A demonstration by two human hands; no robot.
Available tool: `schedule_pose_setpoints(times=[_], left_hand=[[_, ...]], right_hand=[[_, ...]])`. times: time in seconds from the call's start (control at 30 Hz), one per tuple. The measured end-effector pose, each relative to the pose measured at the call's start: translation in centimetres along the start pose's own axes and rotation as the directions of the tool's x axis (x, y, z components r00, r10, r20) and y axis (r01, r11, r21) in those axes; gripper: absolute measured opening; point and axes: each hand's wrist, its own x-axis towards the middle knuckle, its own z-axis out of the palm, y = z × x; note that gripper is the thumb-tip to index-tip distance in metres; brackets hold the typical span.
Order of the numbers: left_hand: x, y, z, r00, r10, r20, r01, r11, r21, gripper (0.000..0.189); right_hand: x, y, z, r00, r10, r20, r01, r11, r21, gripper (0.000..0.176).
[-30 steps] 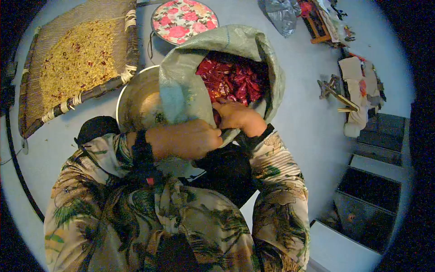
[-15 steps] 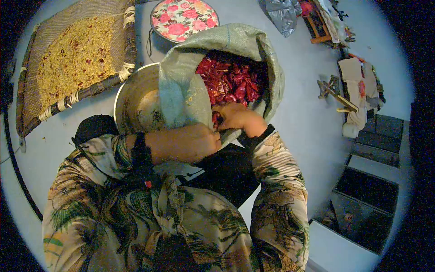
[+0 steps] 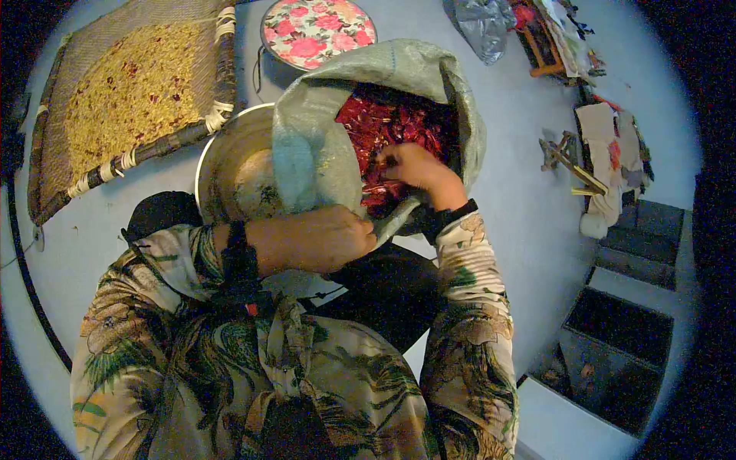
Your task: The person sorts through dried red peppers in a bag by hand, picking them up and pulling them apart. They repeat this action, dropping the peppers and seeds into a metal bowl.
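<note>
A pale green woven sack (image 3: 372, 65) lies with its mouth toward me, rim folded back, full of dried red chillies (image 3: 395, 123). My right hand (image 3: 422, 172) is inside the mouth, fingers curled into a loose pinch on the chillies at the surface. At the near rim, my left hand (image 3: 349, 238) is closed in a fist on the sack's edge; its fingertips are hidden. Left of the sack stands a wide metal pot (image 3: 230, 172), partly covered by the sack's folded side.
A woven tray (image 3: 73, 42) with a dark frame bears yellow seeds and red bits at the upper left. Behind the sack is a round flowered lid or stool top (image 3: 318, 34). A grey plastic bag (image 3: 483, 31) lies at the upper right; a dark shelf unit (image 3: 621, 322) stands right.
My right hand has moved away from the left hand, up and to the right onto the chillies. The left hand stays at the rim. The view has shifted slightly.
</note>
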Motion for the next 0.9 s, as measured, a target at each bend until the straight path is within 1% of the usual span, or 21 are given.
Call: schedule_pose_setpoints(times=[0.03, 0.1, 0.13, 0.23, 0.33, 0.43, 0.53, 0.63, 0.73, 0.77, 0.8, 0.83, 0.87, 0.9], left_hand=[[0.0, 0.0, 0.1, 1.0, -0.001, -0.026, 0.001, 1.0, 0.003, 0.022], [0.0, 0.0, 0.1, 1.0, -0.009, -0.02, 0.009, 1.0, -0.009, 0.022], [0.0, -0.1, 0.2, 1.0, -0.013, -0.017, 0.013, 1.0, -0.016, 0.022], [0.0, -0.1, 0.3, 0.999, -0.05, -0.018, 0.049, 0.998, -0.035, 0.02], [-0.1, -0.4, 0.8, 0.998, -0.051, -0.027, 0.05, 0.999, -0.014, 0.018], [-0.2, -0.8, 1.4, 0.996, -0.073, -0.051, 0.072, 0.997, -0.019, 0.017], [-0.1, -0.9, 1.9, 0.995, -0.095, -0.035, 0.095, 0.995, -0.004, 0.018], [-0.3, -1.1, 2.0, 0.994, -0.057, -0.088, 0.057, 0.998, -0.005, 0.017], [-0.2, -1.4, 2.3, 0.988, 0.007, -0.155, -0.011, 1.0, -0.028, 0.015], [-0.2, -1.5, 2.3, 0.989, 0.002, -0.146, -0.005, 1.0, -0.016, 0.015], [-0.2, -1.4, 2.4, 0.991, -0.002, -0.137, 0.001, 1.0, -0.006, 0.015], [-0.1, -1.4, 2.4, 0.992, -0.005, -0.129, 0.006, 1.0, 0.004, 0.015], [-0.1, -1.3, 2.4, 0.993, -0.015, -0.119, 0.014, 1.0, -0.012, 0.016], [-0.1, -1.3, 2.3, 0.994, -0.023, -0.109, 0.02, 0.999, -0.027, 0.016]], right_hand=[[0.7, 0.3, -0.2, 0.998, -0.013, -0.058, 0.015, 1.0, 0.028, 0.035], [1.9, 0.6, -0.7, 0.984, -0.032, -0.175, 0.047, 0.995, 0.082, 0.031], [2.2, -0.1, -0.8, 0.961, 0.043, -0.274, -0.058, 0.997, -0.048, 0.03], [5.6, 1.5, 0.9, 0.911, 0.188, -0.366, -0.291, 0.923, -0.25, 0.028], [7.2, 2.0, 1.8, 0.873, 0.213, -0.438, -0.367, 0.879, -0.303, 0.025], [8.1, 2.2, 2.6, 0.829, 0.236, -0.507, -0.424, 0.857, -0.293, 0.022], [8.6, 2.5, 2.9, 0.816, 0.24, -0.526, -0.448, 0.838, -0.311, 0.021], [8.2, 2.5, 3.0, 0.79, 0.266, -0.552, -0.458, 0.855, -0.244, 0.021], [7.0, 3.2, 3.1, 0.738, 0.234, -0.633, -0.373, 0.923, -0.092, 0.02], [7.3, 4.4, 3.1, 0.757, 0.244, -0.607, -0.233, 0.968, 0.097, 0.018], [7.3, 5.0, 2.9, 0.777, 0.246, -0.579, -0.088, 0.954, 0.287, 0.017], [7.4, 5.5, 2.9, 0.798, 0.242, -0.551, 0.054, 0.883, 0.465, 0.016], [6.6, 6.2, 3.1, 0.816, 0.203, -0.542, 0.218, 0.76, 0.612, 0.01], [5.0, 4.3, 1.9, 0.844, 0.236, -0.482, 0.206, 0.687, 0.697, 0.011]])
